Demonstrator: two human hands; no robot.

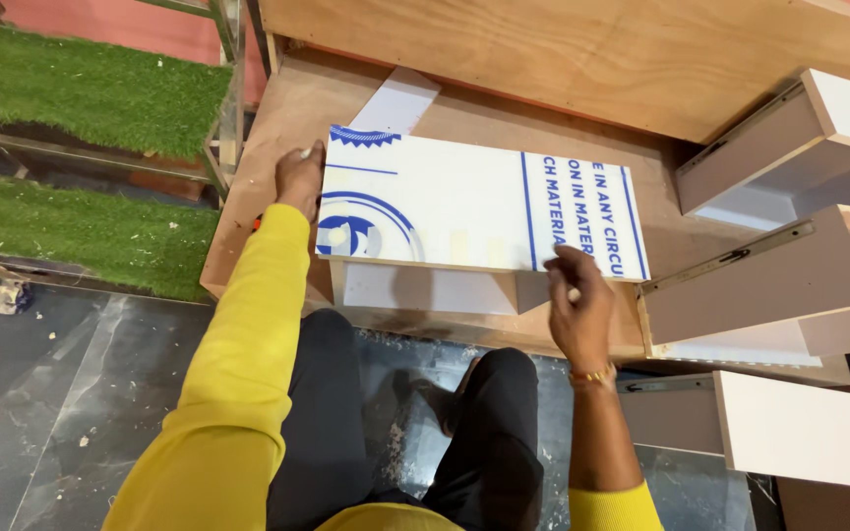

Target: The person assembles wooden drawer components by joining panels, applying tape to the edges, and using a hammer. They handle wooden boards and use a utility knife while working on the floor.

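Observation:
A white laminated board [455, 202] with blue printed film lies flat on a plywood platform [277, 108] in front of me. My left hand [299, 177] grips the board's left edge, the yellow sleeve reaching up to it. My right hand [575, 300] rests at the board's near right edge, fingers curled around a small pale object that I cannot make out. Under the board's near edge a white panel [415, 290] and a wooden strip show. My knees in dark trousers are just below.
Several drawer boxes with metal slides [789, 157] are stacked at the right. A large plywood sheet [582, 49] leans behind the platform. Green artificial turf [81, 88] on a metal frame stands at the left. The dark floor [61, 393] carries sawdust and scraps.

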